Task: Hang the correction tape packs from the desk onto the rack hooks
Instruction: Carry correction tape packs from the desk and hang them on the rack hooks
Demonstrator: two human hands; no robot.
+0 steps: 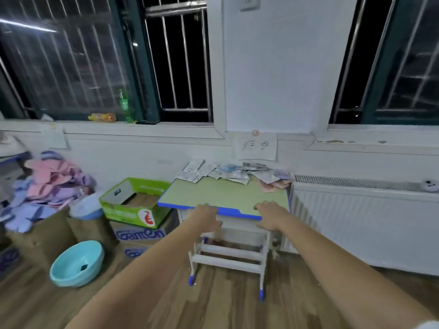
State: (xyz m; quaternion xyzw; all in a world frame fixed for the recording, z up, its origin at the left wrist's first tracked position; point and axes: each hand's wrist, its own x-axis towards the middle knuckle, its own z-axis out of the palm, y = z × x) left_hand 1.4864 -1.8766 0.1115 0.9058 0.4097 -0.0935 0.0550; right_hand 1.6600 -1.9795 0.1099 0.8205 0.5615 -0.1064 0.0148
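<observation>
A small desk (pixel 213 195) with a pale green top and blue rim stands against the white wall. Several correction tape packs (pixel 228 173) lie in a loose pile along its far edge. Both my arms stretch out toward the desk's near edge. My left hand (pixel 206 217) is in front of the blue rim at the left, fingers relaxed, holding nothing. My right hand (pixel 269 216) is at the rim on the right, fingers loosely extended, also holding nothing. No rack or hooks are in view.
A green cardboard box (pixel 133 201) sits on stacked cartons left of the desk. A turquoise basin (pixel 76 263) lies on the wooden floor. Pink and purple items (pixel 47 184) pile at far left. A white radiator (pixel 363 219) runs along the right wall. Bottles (pixel 123 105) stand on the sill.
</observation>
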